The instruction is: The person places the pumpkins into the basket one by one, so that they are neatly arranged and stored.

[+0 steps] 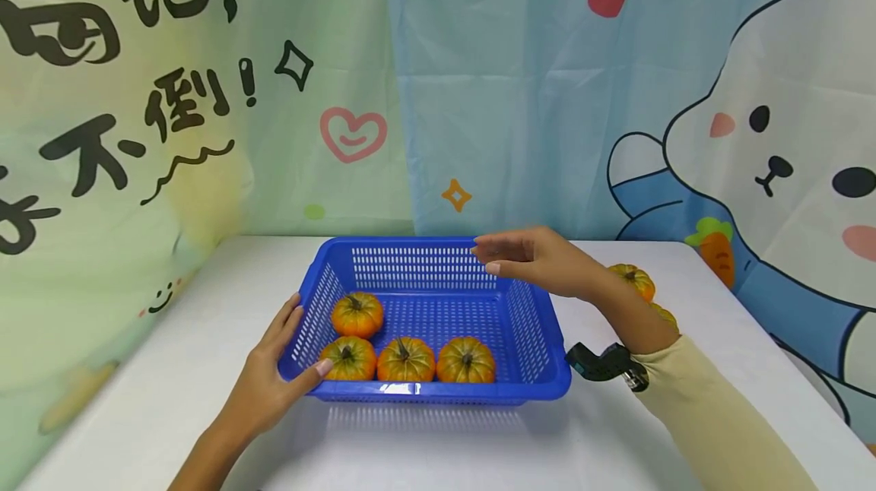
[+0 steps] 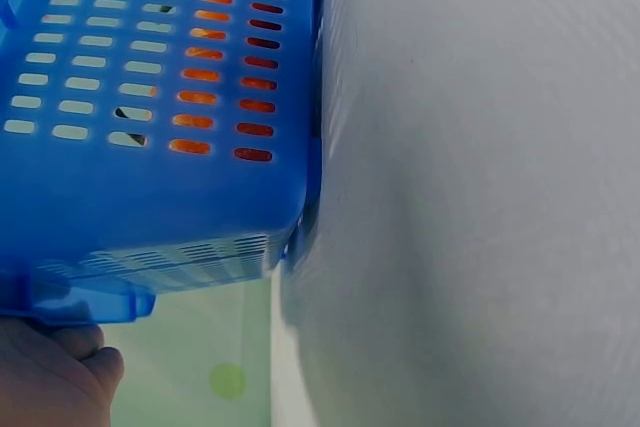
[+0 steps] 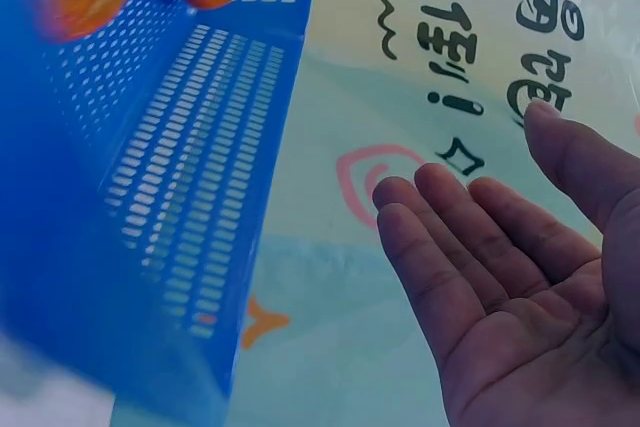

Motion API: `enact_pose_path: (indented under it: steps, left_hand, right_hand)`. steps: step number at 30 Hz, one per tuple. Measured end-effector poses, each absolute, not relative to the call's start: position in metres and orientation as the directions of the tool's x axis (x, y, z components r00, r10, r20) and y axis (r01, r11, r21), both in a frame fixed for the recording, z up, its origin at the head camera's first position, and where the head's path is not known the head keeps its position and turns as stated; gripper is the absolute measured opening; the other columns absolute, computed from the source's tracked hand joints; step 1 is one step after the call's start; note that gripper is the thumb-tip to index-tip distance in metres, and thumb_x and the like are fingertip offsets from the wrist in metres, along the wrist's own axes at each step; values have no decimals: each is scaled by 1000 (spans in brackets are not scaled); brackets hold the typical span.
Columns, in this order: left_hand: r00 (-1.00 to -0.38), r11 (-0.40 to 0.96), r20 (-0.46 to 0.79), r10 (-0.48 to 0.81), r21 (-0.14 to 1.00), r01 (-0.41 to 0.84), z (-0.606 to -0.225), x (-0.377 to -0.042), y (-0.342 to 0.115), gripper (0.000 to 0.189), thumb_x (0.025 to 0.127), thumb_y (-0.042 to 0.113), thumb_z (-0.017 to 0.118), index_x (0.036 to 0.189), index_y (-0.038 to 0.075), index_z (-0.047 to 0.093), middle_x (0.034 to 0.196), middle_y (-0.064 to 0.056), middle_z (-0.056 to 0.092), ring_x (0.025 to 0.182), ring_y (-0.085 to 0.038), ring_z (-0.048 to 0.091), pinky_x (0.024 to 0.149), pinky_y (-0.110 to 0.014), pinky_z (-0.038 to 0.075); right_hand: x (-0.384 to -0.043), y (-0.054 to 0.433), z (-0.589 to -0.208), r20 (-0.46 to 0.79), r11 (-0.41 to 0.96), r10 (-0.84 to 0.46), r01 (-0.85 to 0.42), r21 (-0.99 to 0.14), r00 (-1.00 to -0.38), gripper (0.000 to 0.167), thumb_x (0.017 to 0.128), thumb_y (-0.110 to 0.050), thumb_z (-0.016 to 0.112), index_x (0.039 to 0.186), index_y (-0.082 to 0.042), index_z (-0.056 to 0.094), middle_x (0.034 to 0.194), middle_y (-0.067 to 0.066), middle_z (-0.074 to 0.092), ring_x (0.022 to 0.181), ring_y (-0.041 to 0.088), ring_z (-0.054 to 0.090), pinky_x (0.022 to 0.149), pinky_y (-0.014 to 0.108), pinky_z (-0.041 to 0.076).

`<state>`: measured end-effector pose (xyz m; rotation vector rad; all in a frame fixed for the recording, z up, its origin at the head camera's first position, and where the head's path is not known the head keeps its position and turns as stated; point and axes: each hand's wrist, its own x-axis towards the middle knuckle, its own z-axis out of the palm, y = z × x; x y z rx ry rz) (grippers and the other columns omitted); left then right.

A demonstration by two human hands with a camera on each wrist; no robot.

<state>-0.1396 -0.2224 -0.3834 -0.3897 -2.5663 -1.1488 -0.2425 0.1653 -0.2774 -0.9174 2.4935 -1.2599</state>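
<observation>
A blue plastic basket (image 1: 438, 394) with slotted walls stands on the white table. My left hand (image 1: 268, 375) grips its front left corner, thumb over the front rim and fingers along the left side. In the left wrist view, the fingers (image 2: 95, 352) sit right at the basket's rim. Inside are several small orange-green pumpkins: a front row with a pumpkin (image 1: 467, 360) at its right end, and another pumpkin (image 1: 357, 315) behind its left end. My right hand (image 1: 530, 257) hovers over the back right corner, holding nothing, its fingers extended in the right wrist view.
To the right of the basket, a pumpkin (image 1: 633, 280) and a second pumpkin (image 1: 664, 314) lie on the table (image 1: 746, 354), partly hidden by my right forearm. A black strap (image 1: 602, 363) circles that wrist. Behind the table hangs a printed curtain (image 1: 472, 118).
</observation>
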Motion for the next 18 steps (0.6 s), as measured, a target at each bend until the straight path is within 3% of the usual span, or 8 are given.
enact_pose_path:
  steps: [5, 12, 18]
  left_hand:
    - [-916, 639, 382, 123, 676, 368, -385, -140, -223, 83, 84, 30, 72, 147, -7, 33, 159, -11, 22, 140, -42, 25, 105, -64, 28]
    - [-919, 637, 375, 120, 681, 361, -387, -141, -224, 84, 84, 31, 73, 148, -6, 33, 160, -8, 21, 141, -41, 25, 105, -63, 28]
    - [-920, 642, 373, 117, 679, 357, -386, -141, -224, 84, 83, 31, 73, 148, -5, 33, 160, -7, 21, 141, -41, 25, 105, -63, 28]
  right_hand:
    - [-234, 183, -287, 126, 485, -531, -423, -766, -838, 53, 95, -31, 64, 141, -6, 51, 132, 10, 60, 124, 29, 54, 95, 46, 48]
    - [-224, 206, -299, 177, 463, -468, -411, -785, -866, 50, 97, -26, 62, 141, -4, 50, 131, 13, 60, 122, 30, 55, 92, 41, 50]
    - [-215, 231, -307, 172, 514, -391, -370, -774, -904, 53, 97, -32, 61, 140, -4, 51, 130, 13, 61, 119, 31, 58, 89, 41, 51]
